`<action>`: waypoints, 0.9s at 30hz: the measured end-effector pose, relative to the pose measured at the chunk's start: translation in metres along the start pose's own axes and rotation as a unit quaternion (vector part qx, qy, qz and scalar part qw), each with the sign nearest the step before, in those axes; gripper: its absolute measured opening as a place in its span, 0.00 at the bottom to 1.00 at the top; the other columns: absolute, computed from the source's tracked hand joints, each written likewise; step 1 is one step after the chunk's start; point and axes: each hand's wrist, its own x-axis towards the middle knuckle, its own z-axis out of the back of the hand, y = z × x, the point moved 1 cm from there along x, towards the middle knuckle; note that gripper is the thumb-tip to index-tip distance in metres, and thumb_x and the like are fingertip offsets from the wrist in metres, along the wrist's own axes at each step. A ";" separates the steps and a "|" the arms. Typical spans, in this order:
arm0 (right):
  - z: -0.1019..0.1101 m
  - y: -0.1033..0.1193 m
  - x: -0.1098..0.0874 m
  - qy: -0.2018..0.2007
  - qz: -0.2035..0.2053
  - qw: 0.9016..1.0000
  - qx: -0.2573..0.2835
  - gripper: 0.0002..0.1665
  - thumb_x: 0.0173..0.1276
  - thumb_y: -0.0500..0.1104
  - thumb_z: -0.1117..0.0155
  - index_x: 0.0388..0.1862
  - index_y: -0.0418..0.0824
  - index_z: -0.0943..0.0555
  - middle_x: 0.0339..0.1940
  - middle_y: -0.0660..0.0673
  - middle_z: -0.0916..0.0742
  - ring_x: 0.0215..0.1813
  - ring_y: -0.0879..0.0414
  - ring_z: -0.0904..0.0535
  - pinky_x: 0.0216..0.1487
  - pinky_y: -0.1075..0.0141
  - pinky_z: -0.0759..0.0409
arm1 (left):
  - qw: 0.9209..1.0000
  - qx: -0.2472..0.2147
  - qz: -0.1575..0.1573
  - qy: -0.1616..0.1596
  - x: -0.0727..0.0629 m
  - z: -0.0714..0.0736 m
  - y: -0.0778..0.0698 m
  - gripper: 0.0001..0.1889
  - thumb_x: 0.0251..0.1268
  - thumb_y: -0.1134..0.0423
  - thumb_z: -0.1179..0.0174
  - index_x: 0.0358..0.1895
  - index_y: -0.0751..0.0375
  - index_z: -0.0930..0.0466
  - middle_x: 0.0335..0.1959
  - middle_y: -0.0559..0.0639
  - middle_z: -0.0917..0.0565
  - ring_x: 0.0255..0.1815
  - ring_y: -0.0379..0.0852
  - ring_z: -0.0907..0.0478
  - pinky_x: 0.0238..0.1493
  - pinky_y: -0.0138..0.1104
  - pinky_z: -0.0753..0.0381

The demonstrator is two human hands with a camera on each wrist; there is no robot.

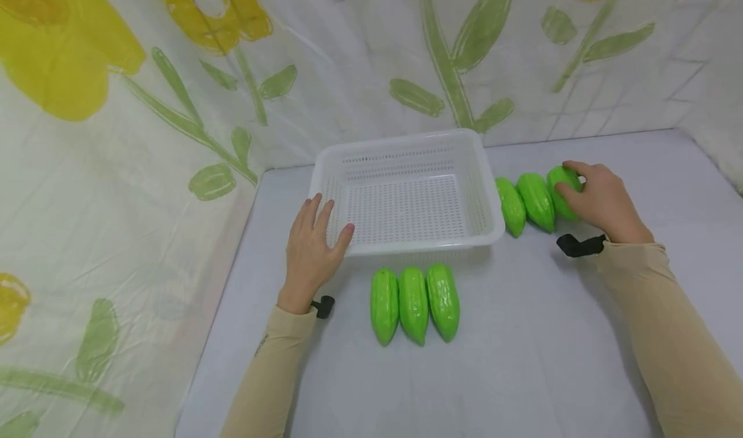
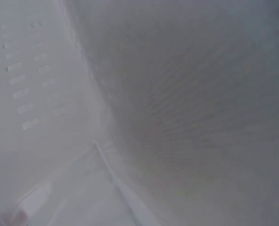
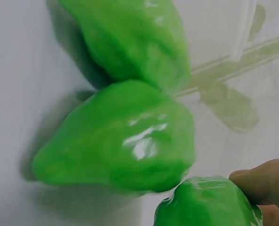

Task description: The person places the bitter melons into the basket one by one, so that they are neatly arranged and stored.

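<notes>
A white plastic basket [image 1: 429, 244] with perforated walls stands at the back of the table. My left hand [image 1: 307, 254] is at its front left corner, fingers spread and fairly straight over the rim. Right of the basket, three glossy, pointed green bitter melons lie side by side. My right hand [image 1: 609, 202] pinches the rightmost bitter melon [image 1: 562, 193] between thumb and fingers. Beside it are the middle bitter melon [image 1: 536, 200] and the one nearest the basket [image 1: 511, 207]. The right wrist view shows the gripped bitter melon [image 3: 207, 205] at the bottom.
In front of the basket, three more bitter melons [image 1: 414, 304] lie in a row, tips toward me. A white cloth covers the table [image 1: 493, 373]. Flower-printed sheeting [image 1: 360, 77] hangs behind the table and along its left side.
</notes>
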 end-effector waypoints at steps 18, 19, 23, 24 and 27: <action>0.014 0.050 0.004 -0.027 0.034 0.999 -0.005 0.37 0.80 0.54 0.49 0.79 0.35 0.33 0.65 0.21 0.25 0.53 0.31 0.26 0.49 0.36 0.28 | 1.000 0.001 -0.014 -0.016 -0.001 0.000 0.004 0.36 0.75 0.39 0.48 0.70 0.67 0.25 0.75 0.68 0.30 0.77 0.69 0.35 0.76 0.60 0.35; 0.015 0.055 0.005 -0.029 0.039 0.999 -0.006 0.37 0.80 0.54 0.48 0.79 0.35 0.33 0.66 0.21 0.25 0.53 0.31 0.26 0.49 0.36 0.28 | 1.000 0.001 -0.014 -0.015 -0.001 0.000 0.004 0.36 0.75 0.39 0.48 0.70 0.67 0.26 0.75 0.68 0.30 0.77 0.70 0.35 0.76 0.60 0.35; 0.020 0.075 0.006 -0.035 0.057 0.998 -0.014 0.36 0.79 0.52 0.46 0.78 0.35 0.32 0.65 0.21 0.25 0.52 0.30 0.26 0.50 0.35 0.28 | 1.000 -0.002 -0.012 -0.006 0.001 0.001 0.002 0.36 0.75 0.40 0.48 0.71 0.67 0.26 0.76 0.68 0.30 0.78 0.69 0.36 0.77 0.60 0.36; 0.021 0.081 0.007 -0.035 0.062 0.997 -0.017 0.35 0.79 0.52 0.46 0.78 0.35 0.31 0.65 0.21 0.25 0.54 0.29 0.26 0.51 0.34 0.28 | 1.000 -0.002 -0.011 -0.003 0.001 0.001 0.002 0.36 0.75 0.40 0.48 0.71 0.67 0.26 0.76 0.68 0.30 0.78 0.69 0.36 0.77 0.60 0.36; 0.023 0.097 0.010 -0.032 0.073 0.996 -0.030 0.35 0.79 0.50 0.46 0.78 0.34 0.31 0.66 0.20 0.25 0.60 0.27 0.27 0.56 0.31 0.29 | 1.000 0.001 -0.006 0.002 0.002 0.001 0.002 0.36 0.74 0.40 0.47 0.71 0.67 0.27 0.76 0.67 0.31 0.78 0.68 0.36 0.77 0.60 0.36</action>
